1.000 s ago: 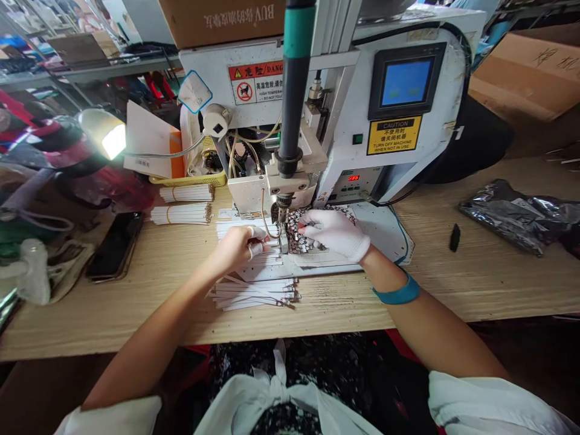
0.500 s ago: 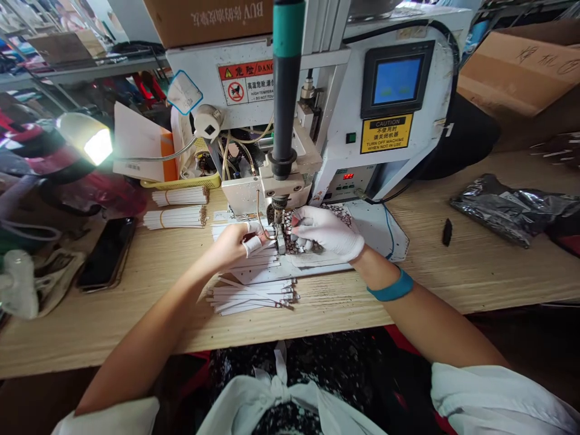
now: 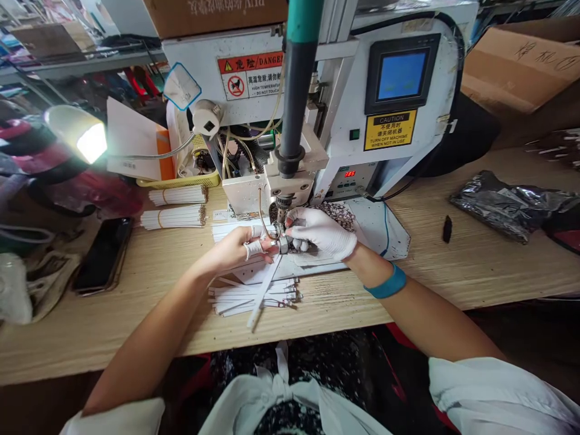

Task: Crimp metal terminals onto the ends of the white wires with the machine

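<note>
At the tip of a bench machine's head [image 3: 283, 208], my left hand [image 3: 233, 248], with white covers on some fingers, has its thumb and fingertips closed together. What they grip is hidden. Just below those fingertips, a thin white strip [image 3: 264, 293] slants toward me across a loose pile of white strips [image 3: 229, 296]. My right hand [image 3: 324, 232], in a white glove, is pinched close on the other side of the head. Anything between its fingertips is too small to make out. Behind that glove lies a heap of small dark-and-light pieces [image 3: 338, 212].
Two banded bundles of white strips [image 3: 174, 216] lie left, near a phone [image 3: 102, 254] and a lit lamp [image 3: 90, 142]. A danger label [image 3: 249, 75] marks the machine as hot. On the right are a silver plastic bag [image 3: 507, 202] and a small black object [image 3: 447, 229].
A white strip now slants down from the machine head over the loose pile. My left hand has shifted slightly right, closer to the head; the right hand has moved slightly left.
</note>
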A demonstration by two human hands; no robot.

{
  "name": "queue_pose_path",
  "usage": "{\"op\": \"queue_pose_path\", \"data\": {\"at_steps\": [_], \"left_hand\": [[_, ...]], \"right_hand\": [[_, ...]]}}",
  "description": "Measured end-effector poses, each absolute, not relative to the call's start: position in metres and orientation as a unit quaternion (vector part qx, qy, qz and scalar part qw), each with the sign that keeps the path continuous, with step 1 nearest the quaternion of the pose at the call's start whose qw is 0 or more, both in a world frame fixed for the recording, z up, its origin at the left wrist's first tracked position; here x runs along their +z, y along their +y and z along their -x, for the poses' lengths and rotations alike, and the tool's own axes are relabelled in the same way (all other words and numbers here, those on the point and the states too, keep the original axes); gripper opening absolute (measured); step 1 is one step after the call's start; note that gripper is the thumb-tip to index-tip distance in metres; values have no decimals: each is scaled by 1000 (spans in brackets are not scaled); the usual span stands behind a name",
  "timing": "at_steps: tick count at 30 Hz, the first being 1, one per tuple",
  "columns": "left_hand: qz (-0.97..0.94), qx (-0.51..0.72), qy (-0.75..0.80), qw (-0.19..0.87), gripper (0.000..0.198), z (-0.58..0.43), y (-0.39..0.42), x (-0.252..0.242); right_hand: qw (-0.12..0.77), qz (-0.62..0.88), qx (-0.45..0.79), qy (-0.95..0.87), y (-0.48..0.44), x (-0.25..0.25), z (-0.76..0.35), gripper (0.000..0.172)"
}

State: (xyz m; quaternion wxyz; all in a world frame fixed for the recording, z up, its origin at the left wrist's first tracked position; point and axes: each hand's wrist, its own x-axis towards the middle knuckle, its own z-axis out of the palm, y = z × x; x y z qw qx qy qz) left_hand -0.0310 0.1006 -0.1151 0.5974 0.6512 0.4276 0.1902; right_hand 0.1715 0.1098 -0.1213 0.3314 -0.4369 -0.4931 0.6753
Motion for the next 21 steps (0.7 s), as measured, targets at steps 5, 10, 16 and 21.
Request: {"op": "queue_pose_path", "data": {"at_steps": [5,10,16,21], "left_hand": [[-669,176,409,596,36,35,101,-112],[-619,209,426,626,36,33,103,-117],[-612,175,470,612,32,28,110,-116],[-615,191,455,615,34,23,112,-112]], "right_hand": [[329,441,675,-492,110,-119,-170,15],[324,443,669,-502,111,-117,-171,13],[314,452,657,-514,112,-116,-170,12],[311,458,641,-532,112,-118,-168,10]]}}
